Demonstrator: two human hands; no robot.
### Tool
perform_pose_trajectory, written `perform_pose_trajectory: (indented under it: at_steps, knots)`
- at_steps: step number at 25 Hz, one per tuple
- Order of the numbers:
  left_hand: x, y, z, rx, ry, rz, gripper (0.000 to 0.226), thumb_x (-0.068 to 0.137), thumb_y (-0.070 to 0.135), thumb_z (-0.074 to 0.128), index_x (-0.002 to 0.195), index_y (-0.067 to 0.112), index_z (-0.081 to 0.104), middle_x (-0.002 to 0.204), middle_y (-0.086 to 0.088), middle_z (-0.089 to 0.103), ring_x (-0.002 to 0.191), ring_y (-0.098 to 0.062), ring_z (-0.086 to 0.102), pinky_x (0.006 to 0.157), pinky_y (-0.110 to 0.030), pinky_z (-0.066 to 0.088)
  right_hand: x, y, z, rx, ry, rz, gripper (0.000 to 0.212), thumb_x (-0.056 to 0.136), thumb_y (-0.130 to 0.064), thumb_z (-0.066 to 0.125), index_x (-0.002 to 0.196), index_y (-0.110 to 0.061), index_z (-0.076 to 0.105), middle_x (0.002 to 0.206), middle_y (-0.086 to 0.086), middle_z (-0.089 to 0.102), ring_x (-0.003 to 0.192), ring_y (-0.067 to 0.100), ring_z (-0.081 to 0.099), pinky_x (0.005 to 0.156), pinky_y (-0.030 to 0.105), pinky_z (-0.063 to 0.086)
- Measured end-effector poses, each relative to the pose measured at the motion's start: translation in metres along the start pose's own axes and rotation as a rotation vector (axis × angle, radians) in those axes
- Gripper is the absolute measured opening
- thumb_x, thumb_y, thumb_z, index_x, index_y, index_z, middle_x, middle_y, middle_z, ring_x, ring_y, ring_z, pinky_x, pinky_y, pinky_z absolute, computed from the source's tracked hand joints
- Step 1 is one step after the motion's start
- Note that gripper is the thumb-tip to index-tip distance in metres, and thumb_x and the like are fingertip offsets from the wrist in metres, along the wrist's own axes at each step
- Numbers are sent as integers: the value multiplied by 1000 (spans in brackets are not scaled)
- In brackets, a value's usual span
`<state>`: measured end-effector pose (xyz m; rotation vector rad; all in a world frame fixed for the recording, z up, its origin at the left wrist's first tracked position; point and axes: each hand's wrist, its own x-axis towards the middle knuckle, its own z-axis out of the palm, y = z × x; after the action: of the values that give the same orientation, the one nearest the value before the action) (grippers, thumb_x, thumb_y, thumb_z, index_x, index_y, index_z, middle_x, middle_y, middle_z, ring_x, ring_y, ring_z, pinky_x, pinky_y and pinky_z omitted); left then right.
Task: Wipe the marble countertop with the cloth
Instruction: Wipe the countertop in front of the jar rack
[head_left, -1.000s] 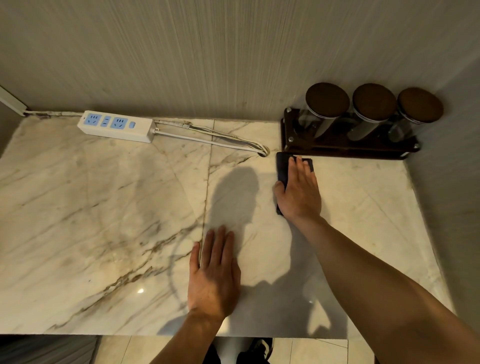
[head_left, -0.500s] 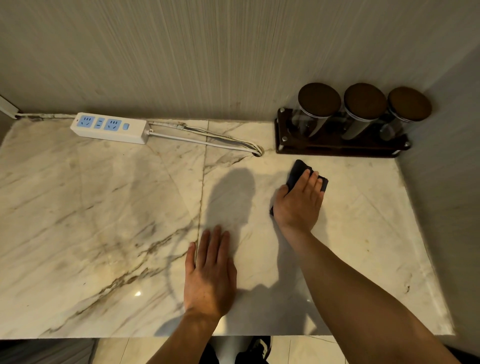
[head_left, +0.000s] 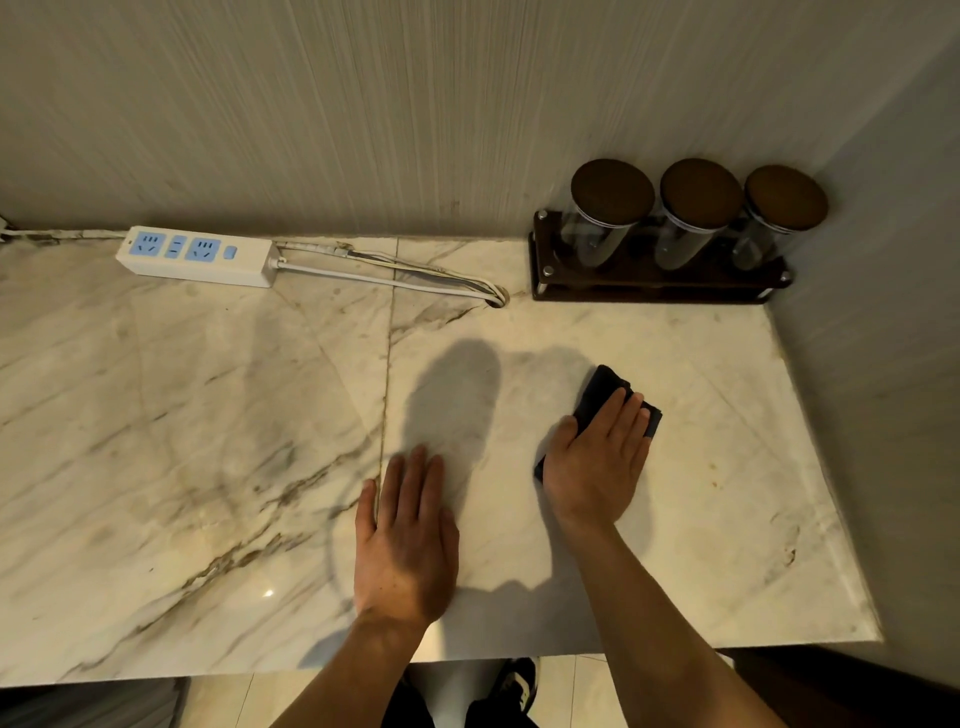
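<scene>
The marble countertop (head_left: 208, 441) is cream with brown veins and fills most of the view. A dark folded cloth (head_left: 605, 392) lies on its right half, pressed flat under my right hand (head_left: 597, 462), fingers pointing up and right; only the cloth's far end and a corner by my wrist show. My left hand (head_left: 405, 535) rests flat on the marble beside the vertical seam, palm down, fingers together, holding nothing.
A white power strip (head_left: 197, 254) with blue sockets lies at the back left, its cable (head_left: 384, 278) running right to a hole. A dark wooden rack (head_left: 654, 283) with three lidded glass jars stands in the back right corner. Walls close the back and right.
My right hand has dragged the cloth away from the jar rack, toward me and slightly right, turning it diagonal. My left hand has stayed in place.
</scene>
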<state>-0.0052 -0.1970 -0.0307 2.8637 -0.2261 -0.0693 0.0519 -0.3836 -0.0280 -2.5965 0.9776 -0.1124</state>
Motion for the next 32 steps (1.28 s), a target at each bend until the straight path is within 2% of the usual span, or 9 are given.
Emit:
perform_pose_trajectory:
  at_steps: [9, 15, 19, 22, 26, 29, 32]
  knots:
    - [0, 4, -6, -18, 4, -20, 52, 92, 30, 31, 140, 13, 45, 149, -8, 42, 140, -29, 32, 114, -50, 20, -42, 27, -12, 25, -7, 19, 65, 99, -29, 39, 150, -4, 7, 159, 16, 9, 147, 28, 6, 120, 39, 2]
    - [-1, 4, -6, -26, 7, -12, 54, 93, 31, 29, 141, 11, 42, 150, -10, 40, 141, -30, 30, 115, -52, 20, -69, 38, -18, 56, 33, 6, 62, 98, -25, 41, 148, 1, 16, 156, 21, 19, 146, 33, 15, 120, 43, 8]
    - [-1, 6, -7, -22, 1, -32, 56, 91, 31, 26, 142, 13, 40, 151, -8, 38, 142, -27, 26, 116, -51, 19, -87, 48, -22, 50, 16, -7, 64, 96, -32, 32, 149, -1, 15, 156, 20, 20, 145, 32, 16, 119, 43, 12]
    - [2, 12, -10, -65, 30, -80, 53, 88, 24, 33, 137, 11, 47, 148, -11, 43, 140, -31, 30, 115, -52, 19, -96, 57, -23, 16, 3, -44, 66, 93, -36, 26, 148, 0, 20, 156, 19, 22, 145, 32, 19, 118, 45, 16]
    - [3, 38, -13, -112, 60, -13, 51, 87, 21, 35, 133, 5, 49, 144, -18, 45, 138, -38, 32, 115, -55, 16, -103, 76, -28, -41, -43, -168, 67, 90, -37, 27, 149, -3, 22, 156, 16, 24, 144, 29, 21, 118, 43, 18]
    - [4, 64, -7, -87, 4, 80, 51, 90, 24, 36, 137, 4, 45, 147, -19, 42, 139, -37, 31, 115, -53, 18, -102, 96, -37, -88, -103, -350, 67, 89, -37, 34, 148, -6, 27, 155, 14, 28, 144, 27, 24, 116, 39, 16]
    - [6, 83, 3, -73, -41, 119, 53, 93, 29, 30, 139, 6, 43, 148, -18, 40, 140, -35, 30, 115, -53, 20, -92, 119, -47, -104, -171, -535, 68, 89, -38, 40, 149, -8, 26, 156, 10, 23, 145, 24, 20, 115, 37, 15]
